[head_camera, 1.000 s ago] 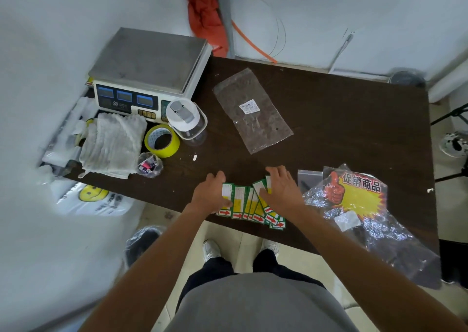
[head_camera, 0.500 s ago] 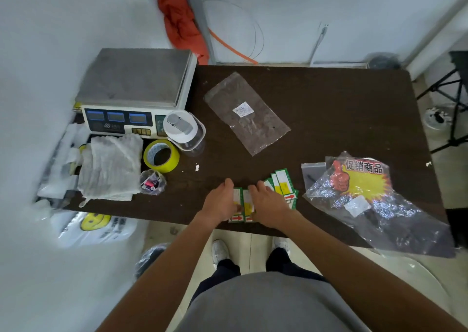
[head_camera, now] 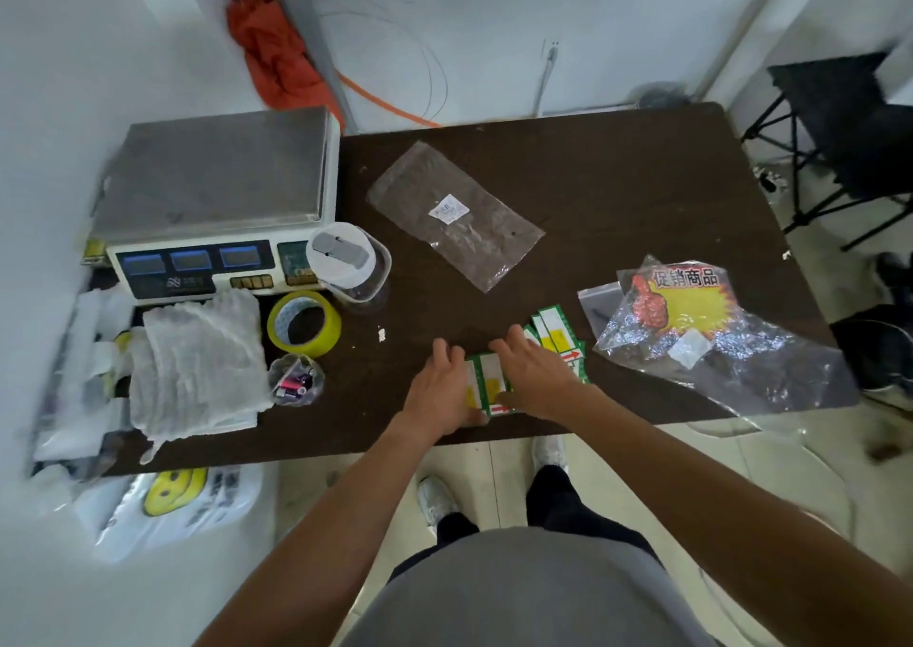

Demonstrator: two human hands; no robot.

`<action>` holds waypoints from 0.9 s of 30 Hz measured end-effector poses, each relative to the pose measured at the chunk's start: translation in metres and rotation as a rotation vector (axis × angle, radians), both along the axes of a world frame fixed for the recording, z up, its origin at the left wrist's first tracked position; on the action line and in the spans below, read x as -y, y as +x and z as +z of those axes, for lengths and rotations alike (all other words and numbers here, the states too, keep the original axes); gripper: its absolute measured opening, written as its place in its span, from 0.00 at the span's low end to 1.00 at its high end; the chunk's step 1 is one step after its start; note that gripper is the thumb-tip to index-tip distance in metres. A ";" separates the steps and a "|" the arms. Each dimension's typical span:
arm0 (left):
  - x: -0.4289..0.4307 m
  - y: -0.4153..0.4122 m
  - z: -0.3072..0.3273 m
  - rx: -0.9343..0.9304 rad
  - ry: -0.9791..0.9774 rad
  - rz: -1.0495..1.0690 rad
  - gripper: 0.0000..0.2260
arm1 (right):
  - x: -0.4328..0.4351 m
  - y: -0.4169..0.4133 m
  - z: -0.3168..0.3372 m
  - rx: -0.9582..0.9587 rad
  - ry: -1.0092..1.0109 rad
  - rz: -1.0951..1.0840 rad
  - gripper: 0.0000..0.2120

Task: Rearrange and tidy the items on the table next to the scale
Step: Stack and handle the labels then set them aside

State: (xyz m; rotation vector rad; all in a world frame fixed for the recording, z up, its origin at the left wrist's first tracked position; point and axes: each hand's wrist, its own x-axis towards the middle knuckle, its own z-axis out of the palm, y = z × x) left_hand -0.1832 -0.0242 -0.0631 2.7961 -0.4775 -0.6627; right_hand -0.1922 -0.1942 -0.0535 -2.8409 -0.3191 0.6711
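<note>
While left hand (head_camera: pixel 441 390) and right hand (head_camera: pixel 536 375) press, cards (head_camera: pixel 554 336) gathered tighter

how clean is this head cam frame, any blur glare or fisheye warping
Head view: fisheye bows the table edges; the centre is sharp, left hand and right hand on the price cards; the frame's left edge smears the white bags beside the scale; the chair is streaked; the crinkled promo bag glints; light is soft, without hard shadows.

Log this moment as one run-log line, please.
left hand: presses price tags | right hand: presses same | tags: fanned, near table edge
</note>
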 end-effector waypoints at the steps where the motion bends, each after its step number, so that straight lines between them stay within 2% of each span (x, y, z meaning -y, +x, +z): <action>1: 0.000 0.001 0.000 0.006 -0.003 -0.006 0.42 | -0.001 -0.004 0.000 0.009 0.030 -0.062 0.35; 6: -0.001 0.006 0.003 -0.005 0.010 -0.060 0.42 | 0.007 -0.026 0.000 0.039 0.109 -0.426 0.27; 12: -0.003 0.006 0.004 -0.030 0.004 -0.053 0.44 | 0.038 -0.017 0.001 0.026 0.106 -0.681 0.21; 18: -0.005 -0.005 0.014 -0.066 -0.025 0.077 0.49 | 0.051 0.015 -0.001 0.018 0.050 -0.655 0.30; 20: -0.007 -0.006 0.016 -0.074 -0.020 0.152 0.47 | 0.051 0.023 -0.002 -0.015 0.018 -0.595 0.33; 27: -0.003 -0.011 0.013 -0.171 -0.021 0.372 0.32 | 0.054 0.033 -0.003 -0.069 0.071 -0.369 0.25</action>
